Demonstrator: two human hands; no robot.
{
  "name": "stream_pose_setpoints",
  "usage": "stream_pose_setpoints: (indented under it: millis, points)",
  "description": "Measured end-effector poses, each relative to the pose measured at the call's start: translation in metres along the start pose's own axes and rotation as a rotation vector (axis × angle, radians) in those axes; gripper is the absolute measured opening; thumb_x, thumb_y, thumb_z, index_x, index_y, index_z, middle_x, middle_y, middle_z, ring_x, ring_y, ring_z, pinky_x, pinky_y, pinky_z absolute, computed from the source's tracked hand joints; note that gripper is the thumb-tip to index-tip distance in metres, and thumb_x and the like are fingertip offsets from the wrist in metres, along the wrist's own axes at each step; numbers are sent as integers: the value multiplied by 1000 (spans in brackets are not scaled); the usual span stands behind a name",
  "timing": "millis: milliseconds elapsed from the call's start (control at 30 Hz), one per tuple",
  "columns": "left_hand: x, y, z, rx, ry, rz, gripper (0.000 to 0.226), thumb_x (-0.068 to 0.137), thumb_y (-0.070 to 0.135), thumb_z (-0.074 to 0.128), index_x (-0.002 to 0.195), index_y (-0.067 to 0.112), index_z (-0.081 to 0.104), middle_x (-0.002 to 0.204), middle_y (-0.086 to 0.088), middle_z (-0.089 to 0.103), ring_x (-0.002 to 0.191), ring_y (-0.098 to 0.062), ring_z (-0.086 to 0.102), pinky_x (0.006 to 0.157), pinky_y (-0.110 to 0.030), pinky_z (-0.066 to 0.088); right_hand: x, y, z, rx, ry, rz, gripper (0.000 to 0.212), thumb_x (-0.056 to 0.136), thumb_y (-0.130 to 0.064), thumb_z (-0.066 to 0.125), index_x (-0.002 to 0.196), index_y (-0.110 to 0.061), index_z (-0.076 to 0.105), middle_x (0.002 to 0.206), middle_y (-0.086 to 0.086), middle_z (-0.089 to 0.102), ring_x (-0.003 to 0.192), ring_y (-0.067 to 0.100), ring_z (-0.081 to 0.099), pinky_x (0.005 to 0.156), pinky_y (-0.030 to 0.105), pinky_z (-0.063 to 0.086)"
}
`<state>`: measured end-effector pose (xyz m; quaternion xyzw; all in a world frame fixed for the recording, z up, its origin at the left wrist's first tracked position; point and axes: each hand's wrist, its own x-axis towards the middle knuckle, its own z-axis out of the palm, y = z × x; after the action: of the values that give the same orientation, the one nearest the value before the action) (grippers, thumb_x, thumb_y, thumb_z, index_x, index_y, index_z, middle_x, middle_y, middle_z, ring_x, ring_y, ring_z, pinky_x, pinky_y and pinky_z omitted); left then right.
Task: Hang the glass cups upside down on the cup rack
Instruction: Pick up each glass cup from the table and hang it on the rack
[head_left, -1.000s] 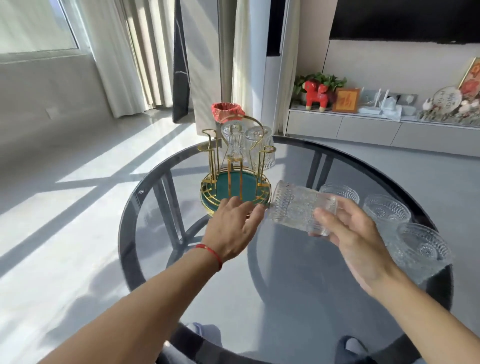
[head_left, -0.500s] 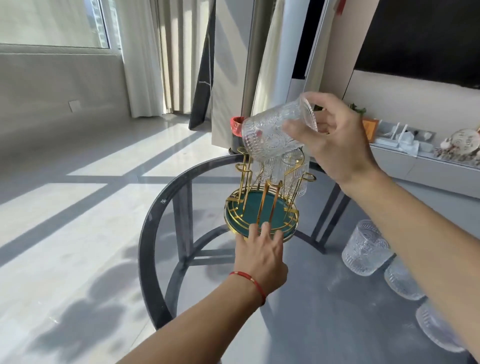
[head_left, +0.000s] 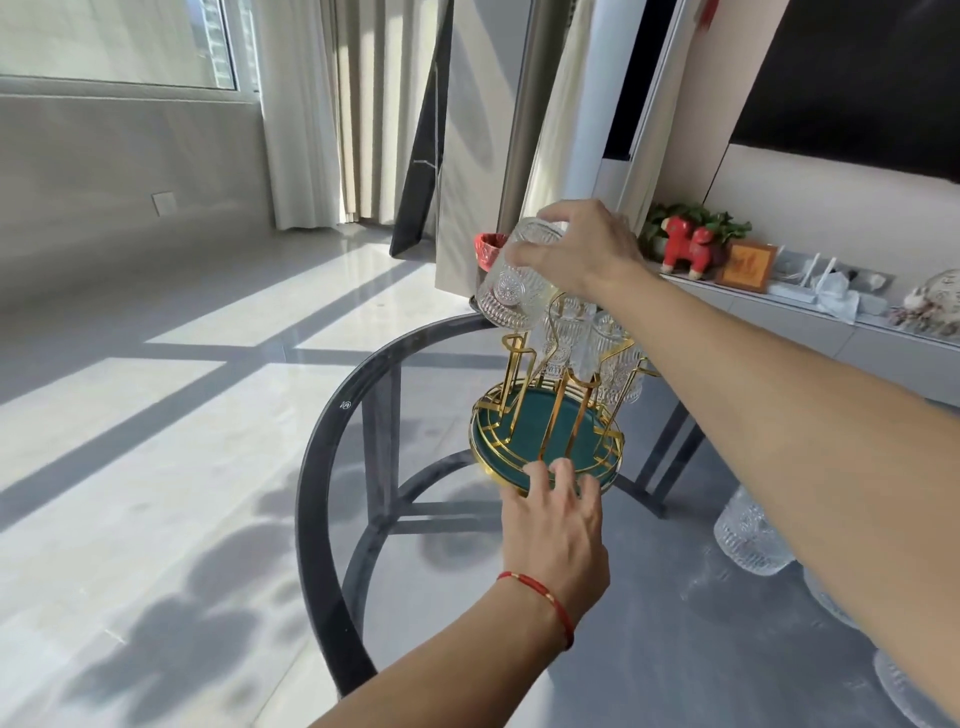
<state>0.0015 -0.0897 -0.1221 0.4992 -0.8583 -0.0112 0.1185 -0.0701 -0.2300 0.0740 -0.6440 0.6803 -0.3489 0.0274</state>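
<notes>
The cup (head_left: 511, 283) is just above centre of the frame, held mouth-down and slightly tilted over the left gold peg (head_left: 514, 358) of the rack (head_left: 545, 431); its rim looks close to the peg's top, but whether they touch cannot be told. The right hand (head_left: 582, 249) grips the cup from above, fingers curled over its base and upper wall, the forearm reaching in from the right edge. The left hand (head_left: 558, 525), with a red string (head_left: 545, 597) at the wrist, lies lower centre with fingers spread and loosely open, fingertips (head_left: 537, 475) pressed to the near rim of the rack's green tray; it holds nothing. Two more cups (head_left: 592, 348) already hang upside down on the rack behind the held one. The rack stands on a round glass table (head_left: 322, 467) with a dark rim. At the lower right, partly behind the right arm, other cups (head_left: 748, 535) stand on the table. In the upper right, a red horse figure (head_left: 685, 249) sits on a low shelf (head_left: 810, 322) against the wall.
</notes>
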Motion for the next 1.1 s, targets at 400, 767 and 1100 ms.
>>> stream_pose_setpoints:
  millis: [400,767,1100]
  points:
    - [3,-3,1,-20,6,-1,54,95,30,57,144,13,41,149,-20,40,136,-45,35,94,-55,46,4,7,26,-390,-335,-34,79,78,-53,83,149,-35,55,150,6,56,138,35,49,98,42,40]
    - [3,-6,2,19,39,22,53,93,26,57,142,14,41,145,-19,44,128,-42,42,87,-51,47,-9,16,21,-580,-384,-201,76,86,-47,79,154,-39,47,148,12,57,137,38,49,105,46,40]
    - [3,4,-5,78,7,-13,49,94,28,52,140,14,44,143,-17,47,126,-39,43,87,-47,48,-89,89,-34,-331,-359,-408,55,109,-36,47,161,-43,30,176,-2,0,162,20,-5,129,43,4]
